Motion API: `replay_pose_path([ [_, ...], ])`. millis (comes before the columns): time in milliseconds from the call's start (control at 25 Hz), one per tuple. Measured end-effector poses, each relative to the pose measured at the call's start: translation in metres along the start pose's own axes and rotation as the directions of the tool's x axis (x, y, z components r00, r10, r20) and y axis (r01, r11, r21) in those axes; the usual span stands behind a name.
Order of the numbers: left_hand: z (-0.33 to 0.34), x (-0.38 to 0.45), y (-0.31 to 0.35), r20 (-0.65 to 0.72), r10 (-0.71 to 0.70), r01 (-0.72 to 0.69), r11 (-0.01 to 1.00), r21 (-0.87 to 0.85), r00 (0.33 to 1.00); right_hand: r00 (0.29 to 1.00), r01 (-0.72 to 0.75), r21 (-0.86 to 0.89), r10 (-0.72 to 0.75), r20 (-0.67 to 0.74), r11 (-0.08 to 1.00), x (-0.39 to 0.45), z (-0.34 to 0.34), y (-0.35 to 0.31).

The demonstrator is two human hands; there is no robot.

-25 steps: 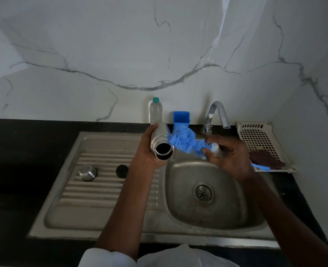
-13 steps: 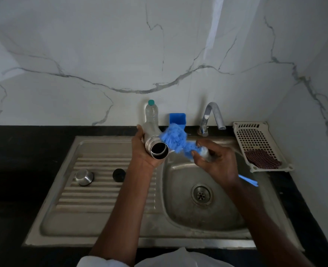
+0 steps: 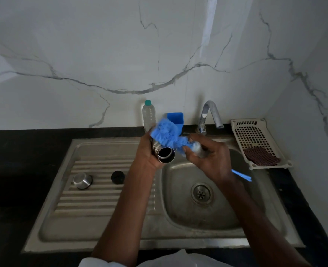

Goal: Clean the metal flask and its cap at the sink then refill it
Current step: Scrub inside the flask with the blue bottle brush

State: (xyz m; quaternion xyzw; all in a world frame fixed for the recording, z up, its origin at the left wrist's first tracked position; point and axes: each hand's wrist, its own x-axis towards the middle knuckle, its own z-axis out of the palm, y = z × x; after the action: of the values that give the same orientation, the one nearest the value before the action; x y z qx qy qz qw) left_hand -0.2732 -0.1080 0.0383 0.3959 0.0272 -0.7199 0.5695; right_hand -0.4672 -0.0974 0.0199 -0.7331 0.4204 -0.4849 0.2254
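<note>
My left hand [image 3: 146,153] grips the metal flask [image 3: 164,153], which lies tilted with its open mouth facing me, above the left rim of the sink basin [image 3: 180,214]. My right hand [image 3: 209,158] grips a blue bottle brush [image 3: 169,134]; its bristle head rests over the flask's neck and its blue handle end sticks out behind the wrist. On the ribbed drainboard [image 3: 93,197] sit the steel cap cup [image 3: 82,180] and the black inner stopper [image 3: 118,177], apart from each other.
A clear plastic bottle [image 3: 149,115] with a teal lid and a blue holder [image 3: 175,119] stand at the wall. The tap [image 3: 210,116] curves over the basin's back. At right, a white perforated tray [image 3: 255,135] holds a brown scouring pad [image 3: 261,156]. Black countertop [image 3: 24,160] surrounds the sink.
The brush head has slid from beside the flask's mouth up over its neck. Both hands stayed close together above the basin's left rim; the view has shifted a little.
</note>
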Motion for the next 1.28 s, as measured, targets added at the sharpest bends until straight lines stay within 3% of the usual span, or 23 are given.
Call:
replay_pose_path([
  [120, 0.003, -0.007, -0.003, 0.022, -0.063, 0.064, 0.998, -0.014, 0.998, 0.994, 0.090, -0.025, -0.088, 0.057, 0.996, 0.012, -0.006, 0.001],
  [280, -0.007, -0.011, 0.003, -0.036, -0.145, 0.141, 0.986, -0.093, 0.989, 0.992, -0.117, 0.013, 0.117, 0.043, 0.993, -0.014, -0.018, 0.021],
  [480, -0.004, -0.004, 0.002, -0.002, -0.072, 0.072, 0.996, -0.059, 0.997, 1.000, -0.006, 0.052, 0.005, 0.015, 0.999, 0.008, 0.004, 0.002],
  [680, -0.010, -0.004, 0.018, 0.000, -0.040, 0.040, 0.987, -0.155, 0.999, 0.988, -0.152, -0.053, 0.154, 0.030, 0.987, -0.015, -0.009, 0.019],
  [760, -0.004, -0.006, 0.012, 0.002, -0.025, 0.025, 0.994, -0.110, 1.000, 0.995, -0.097, 0.014, 0.097, 0.025, 0.995, -0.005, 0.002, 0.007],
  [920, 0.006, -0.006, 0.004, 0.096, -0.027, 0.032, 0.998, -0.049, 0.995, 0.997, 0.074, -0.025, -0.073, 0.031, 0.997, 0.022, 0.007, -0.014],
  [1040, 0.004, -0.013, 0.014, 0.101, -0.010, 0.014, 0.999, -0.034, 0.995, 1.000, 0.018, -0.017, -0.019, -0.011, 1.000, 0.002, -0.011, 0.014],
  [1120, 0.003, -0.015, 0.016, 0.035, -0.042, 0.045, 0.996, -0.083, 0.999, 0.999, -0.024, -0.054, 0.022, -0.036, 0.998, -0.013, -0.018, 0.024],
  [1280, 0.010, -0.013, 0.008, 0.023, -0.001, 0.002, 1.000, -0.020, 1.000, 0.998, 0.023, -0.055, -0.026, -0.050, 0.998, 0.000, -0.001, -0.006],
])
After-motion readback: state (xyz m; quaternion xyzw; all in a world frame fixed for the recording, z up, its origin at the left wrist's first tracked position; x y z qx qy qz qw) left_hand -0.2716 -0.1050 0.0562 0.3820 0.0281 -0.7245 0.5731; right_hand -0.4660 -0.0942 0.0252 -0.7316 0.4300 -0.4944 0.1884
